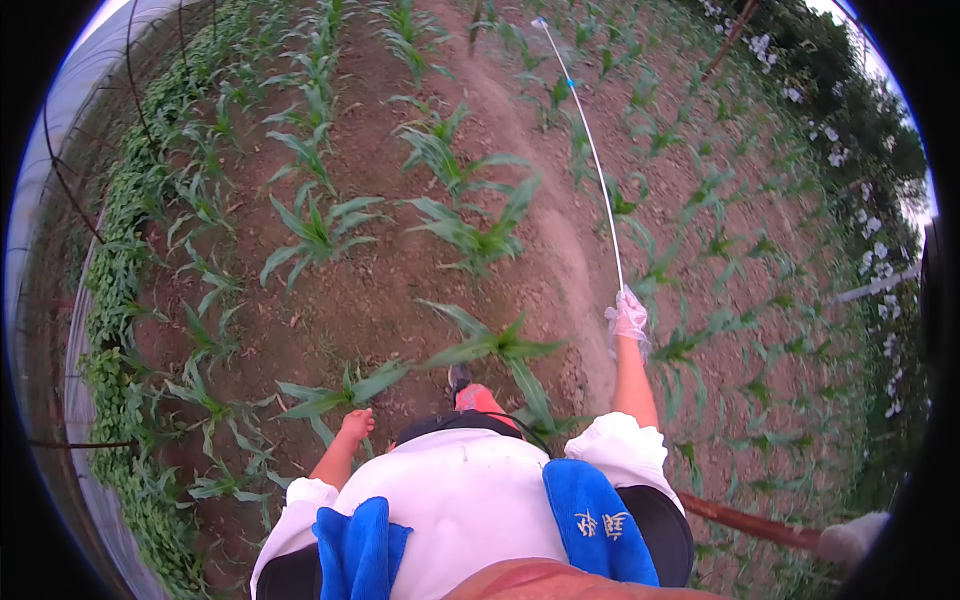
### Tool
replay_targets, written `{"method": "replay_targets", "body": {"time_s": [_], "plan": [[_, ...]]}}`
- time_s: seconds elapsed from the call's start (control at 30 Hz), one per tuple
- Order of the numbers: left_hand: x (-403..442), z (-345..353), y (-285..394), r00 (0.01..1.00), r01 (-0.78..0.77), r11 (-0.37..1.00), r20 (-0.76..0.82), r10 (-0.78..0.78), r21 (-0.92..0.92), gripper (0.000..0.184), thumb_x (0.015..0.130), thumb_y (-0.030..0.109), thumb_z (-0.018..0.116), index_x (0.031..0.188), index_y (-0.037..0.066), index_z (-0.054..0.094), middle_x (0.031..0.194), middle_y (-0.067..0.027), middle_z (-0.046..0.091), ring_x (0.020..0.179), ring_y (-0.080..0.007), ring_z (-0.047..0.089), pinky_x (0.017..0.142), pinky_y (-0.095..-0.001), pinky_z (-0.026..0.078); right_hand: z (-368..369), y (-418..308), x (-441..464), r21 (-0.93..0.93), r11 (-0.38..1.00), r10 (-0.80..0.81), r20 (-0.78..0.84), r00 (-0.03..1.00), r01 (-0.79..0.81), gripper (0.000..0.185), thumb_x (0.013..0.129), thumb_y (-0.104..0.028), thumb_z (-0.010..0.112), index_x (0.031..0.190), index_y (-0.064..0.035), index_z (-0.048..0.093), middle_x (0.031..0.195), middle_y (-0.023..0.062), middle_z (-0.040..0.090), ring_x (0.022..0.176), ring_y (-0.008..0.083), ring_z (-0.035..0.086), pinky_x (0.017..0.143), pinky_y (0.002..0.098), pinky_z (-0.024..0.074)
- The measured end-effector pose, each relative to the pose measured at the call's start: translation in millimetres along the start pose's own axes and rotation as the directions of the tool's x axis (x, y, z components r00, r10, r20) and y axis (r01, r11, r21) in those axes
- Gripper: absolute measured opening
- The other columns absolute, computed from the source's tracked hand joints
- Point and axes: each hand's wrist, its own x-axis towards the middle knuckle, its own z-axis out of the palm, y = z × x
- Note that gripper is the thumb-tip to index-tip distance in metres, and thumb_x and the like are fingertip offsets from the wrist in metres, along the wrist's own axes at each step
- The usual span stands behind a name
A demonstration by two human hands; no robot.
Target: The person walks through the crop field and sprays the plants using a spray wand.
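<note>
My right hand, in a thin clear plastic glove, is closed around the near end of a long white spray wand. The wand reaches forward over the rows, with a blue joint near its far end and a small nozzle at its tip. Low on the left, my left hand is bare, its fingers curled with nothing visible in them. Beside it grows a young corn plant. Another corn plant stands just ahead of my body.
Rows of young corn cover brown soil on both sides. A narrow dirt path runs ahead. Leafy vines and plastic sheeting line the left; white-flowered bushes edge the right. A blue towel hangs over my shoulders. A brown pole lies lower right.
</note>
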Motion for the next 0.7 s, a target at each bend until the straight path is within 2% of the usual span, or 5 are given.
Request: {"method": "replay_targets", "body": {"time_s": [0.1, 0.23, 0.3, 0.37, 0.7], "plan": [[15, -17, -66, 0.993, 0.033, 0.999, 0.113, -0.029, -0.026, 0.02, 0.07, 0.025, 0.041, 0.067, 0.006, 0.045, 0.058, -0.0018, 0.046, 0.046, -0.0107, 0.042, 0.04, -0.0222, 0.033, -35, -21, -62, -0.015, 0.994, 0.108, -0.055, 0.993, -0.109, 0.024, 0.065, -0.006, 0.05, 0.088, -0.0012, 0.048, 0.069, 0.0, 0.049, 0.049, 0.0055, 0.042, 0.037, 0.0181, 0.0356], [-10, -39, -123, 0.985, 0.025, 0.986, 0.166, -0.053, 0.165, 0.022, 0.07, 0.027, 0.04, 0.064, 0.006, 0.044, 0.055, -0.0025, 0.043, 0.043, -0.0125, 0.04, 0.036, -0.0239, 0.031, -95, 17, -97, -0.152, 0.985, -0.092, -0.036, 0.995, 0.085, 0.026, 0.065, -0.007, 0.051, 0.09, -0.0006, 0.047, 0.077, 0.0029, 0.051, 0.063, 0.0069, 0.046, 0.054, 0.0165, 0.037], [-28, -47, -146, 0.962, 0.259, 0.932, 0.012, -0.271, 0.254, 0.023, 0.07, 0.029, 0.039, 0.065, 0.007, 0.044, 0.053, -0.0027, 0.041, 0.04, -0.0132, 0.038, 0.032, -0.0255, 0.027, -111, -4, -132, -0.149, 0.985, -0.098, -0.045, 0.994, 0.09, 0.026, 0.065, -0.007, 0.051, 0.089, -0.0004, 0.048, 0.079, 0.0039, 0.051, 0.068, 0.0078, 0.046, 0.058, 0.018, 0.0373], [-35, -48, -166, 0.967, 0.25, 0.942, -0.004, -0.256, 0.223, 0.023, 0.069, 0.031, 0.041, 0.067, 0.008, 0.044, 0.053, -0.0028, 0.042, 0.039, -0.0136, 0.037, 0.03, -0.026, 0.025, -118, -37, -165, -0.114, 0.992, 0.053, -0.057, 0.997, -0.059, 0.026, 0.064, -0.007, 0.052, 0.089, -0.0002, 0.048, 0.081, 0.0049, 0.051, 0.069, 0.0084, 0.047, 0.06, 0.0182, 0.037], [-93, 22, -213, 0.997, 0.072, 0.991, 0.027, -0.076, 0.11, 0.02, 0.07, 0.027, 0.041, 0.072, 0.007, 0.045, 0.056, -0.0033, 0.045, 0.041, -0.0115, 0.039, 0.033, -0.0234, 0.03, -269, -4, -236, -0.076, 0.997, -0.037, -0.041, 0.998, 0.033, 0.026, 0.065, -0.005, 0.051, 0.09, 0.0014, 0.047, 0.081, 0.0048, 0.05, 0.07, 0.0073, 0.046, 0.061, 0.0159, 0.0362]]}}
